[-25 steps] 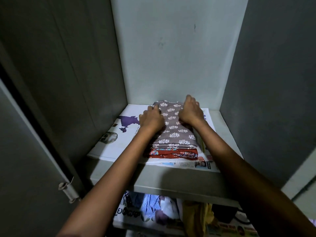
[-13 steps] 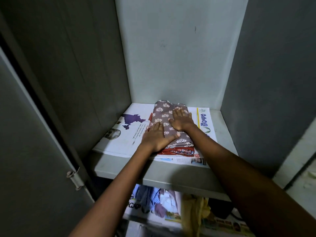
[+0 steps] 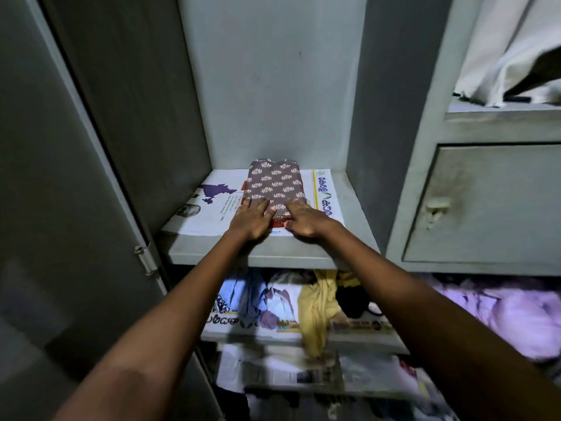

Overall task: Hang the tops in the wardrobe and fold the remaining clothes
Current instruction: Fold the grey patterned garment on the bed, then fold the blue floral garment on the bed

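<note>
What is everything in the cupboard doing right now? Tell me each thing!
Brown printed cloth: folded, top of the stack.
Red cloth: folded, underneath.
Newspaper: flat under the stack.
Left hand: fingers straight, touching the stack's front edge.
Right hand: at the stack's front edge.
Wardrobe door: open.
Small locker door: closed.
Yellow garment: unfolded, hanging over the lower shelf.

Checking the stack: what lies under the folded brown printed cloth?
Under the brown cloth a red printed cloth shows at the front edge, on newspaper. Anything else beneath is covered.
</note>
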Available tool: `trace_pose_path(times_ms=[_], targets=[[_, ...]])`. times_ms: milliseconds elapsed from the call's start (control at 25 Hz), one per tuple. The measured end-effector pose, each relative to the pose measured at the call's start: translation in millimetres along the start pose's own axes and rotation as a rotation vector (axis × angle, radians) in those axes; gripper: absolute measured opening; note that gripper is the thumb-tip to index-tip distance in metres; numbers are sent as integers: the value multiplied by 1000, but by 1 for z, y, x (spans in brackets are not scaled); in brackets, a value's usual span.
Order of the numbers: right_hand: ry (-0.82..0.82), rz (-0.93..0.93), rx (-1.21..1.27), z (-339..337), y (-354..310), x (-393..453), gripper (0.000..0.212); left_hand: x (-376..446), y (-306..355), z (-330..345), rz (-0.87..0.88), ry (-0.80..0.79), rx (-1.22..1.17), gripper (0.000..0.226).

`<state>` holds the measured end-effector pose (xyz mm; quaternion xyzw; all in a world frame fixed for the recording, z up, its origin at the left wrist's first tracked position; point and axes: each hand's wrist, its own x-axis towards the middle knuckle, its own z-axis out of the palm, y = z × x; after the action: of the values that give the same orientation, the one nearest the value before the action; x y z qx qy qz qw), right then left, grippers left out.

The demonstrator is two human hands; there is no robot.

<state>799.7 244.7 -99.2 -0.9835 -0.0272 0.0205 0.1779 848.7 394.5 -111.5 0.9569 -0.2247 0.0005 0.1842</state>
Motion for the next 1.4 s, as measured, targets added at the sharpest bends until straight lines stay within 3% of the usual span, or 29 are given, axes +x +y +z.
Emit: trace_pose_path(times_ms=[120,160,240,320,400,520,720,840,1080,1200,1400], targets=[[-33,79,656,-2,-13,-39,27,-54,16,-5,47,-2,-387,42],[60,80,856,3,-21,-55,18,-78,24,-5,75,34,-526,37],[320,155,1039,25,-32,-90,24,-128,40,5,103,119,-654,30],[566,261,1089,60,-37,-138,30,-174,56,28,102,183,-679,24],[676,347,1120,100,-36,-194,32,-215,71,62,120,139,-701,21],[689,493,1123,154,-15,-282,31,-266,93,125,95,-44,-702,20],[701,889,1066,231,50,-428,34,-343,140,225,-13,-447,-694,8],[733,1163,1016,264,79,-539,26,-400,189,283,11,-622,-592,19],[993,1481,1103,294,128,-763,29,-551,344,357,218,-912,-529,15],[1149,1625,1071,290,152,-879,27,-625,430,383,385,-1053,-459,23],[1352,1720,1038,274,197,-1027,34,-703,552,420,534,-1124,-395,28]])
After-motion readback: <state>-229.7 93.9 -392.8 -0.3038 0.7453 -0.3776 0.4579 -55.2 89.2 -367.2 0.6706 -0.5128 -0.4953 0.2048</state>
